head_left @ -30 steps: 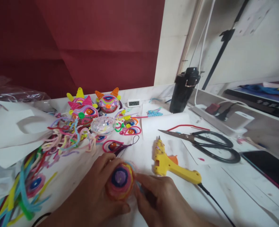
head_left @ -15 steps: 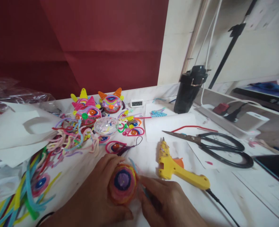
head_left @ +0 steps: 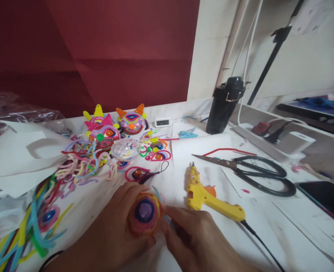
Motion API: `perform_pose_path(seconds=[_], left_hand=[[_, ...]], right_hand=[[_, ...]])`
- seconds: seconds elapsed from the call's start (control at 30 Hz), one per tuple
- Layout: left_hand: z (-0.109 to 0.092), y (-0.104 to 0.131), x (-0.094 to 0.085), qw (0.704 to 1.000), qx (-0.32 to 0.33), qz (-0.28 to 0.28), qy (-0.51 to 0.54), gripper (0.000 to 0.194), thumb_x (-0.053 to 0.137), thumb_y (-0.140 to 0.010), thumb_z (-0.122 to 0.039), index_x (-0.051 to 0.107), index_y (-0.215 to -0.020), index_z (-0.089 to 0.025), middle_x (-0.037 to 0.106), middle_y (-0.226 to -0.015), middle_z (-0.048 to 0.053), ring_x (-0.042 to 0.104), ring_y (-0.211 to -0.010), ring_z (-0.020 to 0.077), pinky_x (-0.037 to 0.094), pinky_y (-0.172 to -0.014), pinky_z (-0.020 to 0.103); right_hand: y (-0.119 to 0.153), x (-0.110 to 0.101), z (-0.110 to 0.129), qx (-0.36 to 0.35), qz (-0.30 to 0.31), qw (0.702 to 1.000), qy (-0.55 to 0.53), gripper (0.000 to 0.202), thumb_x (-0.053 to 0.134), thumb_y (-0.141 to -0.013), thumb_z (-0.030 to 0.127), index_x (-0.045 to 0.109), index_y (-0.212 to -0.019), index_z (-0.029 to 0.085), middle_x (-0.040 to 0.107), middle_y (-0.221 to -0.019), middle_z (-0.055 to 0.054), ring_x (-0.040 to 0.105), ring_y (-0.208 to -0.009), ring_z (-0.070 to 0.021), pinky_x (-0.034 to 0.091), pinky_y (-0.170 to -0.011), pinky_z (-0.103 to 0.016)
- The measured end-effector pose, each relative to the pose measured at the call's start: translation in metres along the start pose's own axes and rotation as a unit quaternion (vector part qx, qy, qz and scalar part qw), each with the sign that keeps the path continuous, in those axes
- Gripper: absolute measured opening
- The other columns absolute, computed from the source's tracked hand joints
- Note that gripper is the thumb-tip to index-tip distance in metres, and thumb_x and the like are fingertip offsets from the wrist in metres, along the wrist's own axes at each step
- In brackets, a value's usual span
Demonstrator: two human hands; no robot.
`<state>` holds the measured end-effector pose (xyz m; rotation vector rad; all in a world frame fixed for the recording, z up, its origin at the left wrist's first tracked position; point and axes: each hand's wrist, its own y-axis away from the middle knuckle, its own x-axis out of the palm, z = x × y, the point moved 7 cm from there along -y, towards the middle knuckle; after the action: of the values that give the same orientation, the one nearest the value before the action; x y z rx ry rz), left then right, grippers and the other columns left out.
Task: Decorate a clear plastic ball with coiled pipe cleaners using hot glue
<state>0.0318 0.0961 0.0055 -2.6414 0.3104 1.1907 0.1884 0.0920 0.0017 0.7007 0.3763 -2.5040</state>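
My left hand [head_left: 113, 224] wraps round a ball [head_left: 144, 212] covered in coiled pipe cleaner, with a purple centre, a dark blue ring and pink, orange and yellow rings outside it. At the ball's right side, my right hand [head_left: 197, 236] pinches a light blue pipe cleaner [head_left: 156, 192] that runs up along the edge. Its fingertips meet the ball, and part of the strip is hidden by them. Just beyond the hands lies an eye-shaped pipe cleaner piece [head_left: 137, 173] beside a dark purple tassel cord [head_left: 152, 174].
A yellow glue gun [head_left: 216, 206] lies right of my hands, its cable trailing forward. Behind it are large black-handled scissors [head_left: 262, 172] and a black bottle [head_left: 223, 107]. Loose pipe cleaners [head_left: 28, 226] spread on the left. Decorated animal heads [head_left: 132, 122] stand at the back. A phone [head_left: 325, 198] lies far right.
The whole view has shifted slightly, so things sit a little further left and higher. Both hands keep nearly the same hold on the ball and the light blue pipe cleaner.
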Motion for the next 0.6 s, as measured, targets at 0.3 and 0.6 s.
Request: perform_pose_path(seconds=[0.3, 0.6], left_hand=[[-0.009, 0.002, -0.009, 0.999, 0.008, 0.022, -0.024, 0.048, 0.081, -0.077, -0.042, 0.059, -0.118, -0.032, 0.068, -0.120, 0.000, 0.064, -0.108, 0.0284, 0.053, -0.090, 0.036], [-0.021, 0.010, -0.010, 0.998, -0.061, 0.015, 0.012, 0.028, 0.055, -0.096, -0.043, 0.063, -0.120, -0.031, 0.072, -0.117, 0.002, 0.064, -0.112, 0.0275, 0.055, -0.089, 0.036]], right_hand=[[0.001, 0.005, 0.009, 0.031, 0.047, 0.998, 0.029, 0.022, 0.044, -0.096, 0.018, 0.066, -0.094, 0.018, 0.079, -0.087, -0.010, 0.075, -0.073, -0.0221, 0.044, -0.061, -0.027], [0.004, 0.019, 0.018, 0.050, 0.127, 0.972, 0.190, 0.032, 0.049, -0.093, 0.020, 0.066, -0.118, 0.010, 0.081, -0.089, -0.020, 0.078, -0.081, -0.0390, 0.027, -0.053, -0.036]])
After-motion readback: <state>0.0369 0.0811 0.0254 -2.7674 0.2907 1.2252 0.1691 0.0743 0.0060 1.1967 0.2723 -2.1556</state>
